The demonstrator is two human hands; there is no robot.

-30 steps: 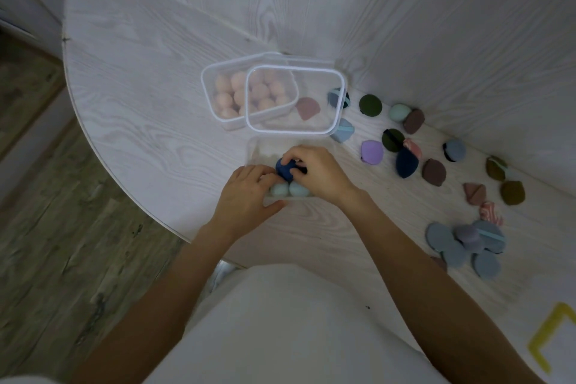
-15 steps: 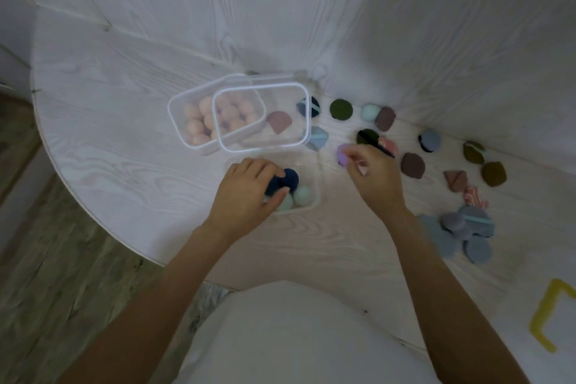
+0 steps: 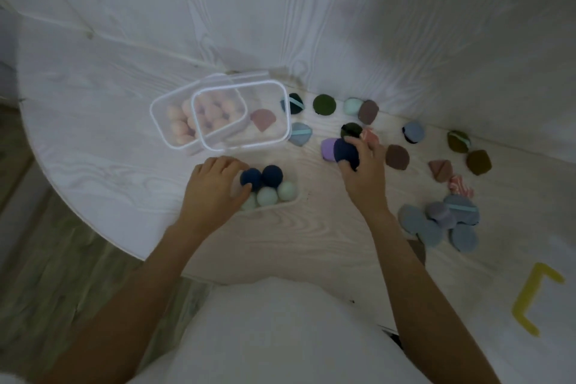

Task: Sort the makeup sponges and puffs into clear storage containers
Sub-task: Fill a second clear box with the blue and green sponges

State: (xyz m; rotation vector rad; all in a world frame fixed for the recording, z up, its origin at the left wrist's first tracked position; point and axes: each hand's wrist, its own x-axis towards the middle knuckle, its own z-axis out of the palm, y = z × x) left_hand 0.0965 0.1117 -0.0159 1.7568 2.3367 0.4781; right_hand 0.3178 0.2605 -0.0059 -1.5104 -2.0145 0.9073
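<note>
A small clear container (image 3: 294,196) near me holds two navy sponges (image 3: 272,175) and three mint sponges (image 3: 267,196). My left hand (image 3: 208,193) grips its left end, thumb against one navy sponge. My right hand (image 3: 366,174) pinches a navy puff (image 3: 345,151) just above the table, beside a purple sponge (image 3: 326,146). Farther back, a clear container (image 3: 162,125) is full of pink sponges. A second clear container (image 3: 282,121) overlaps it and holds one dusty-pink puff (image 3: 263,119).
Loose puffs lie scattered right of the containers: dark green (image 3: 324,104), mint (image 3: 352,106), brown (image 3: 396,156), olive (image 3: 478,162). A pile of blue puffs (image 3: 436,224) sits at the right. The table's curved edge (image 3: 93,227) drops off left; a wall stands behind.
My right hand left the near container, reached right to the loose pieces and picked up a navy puff. My left hand stayed at the container. The camera shifted.
</note>
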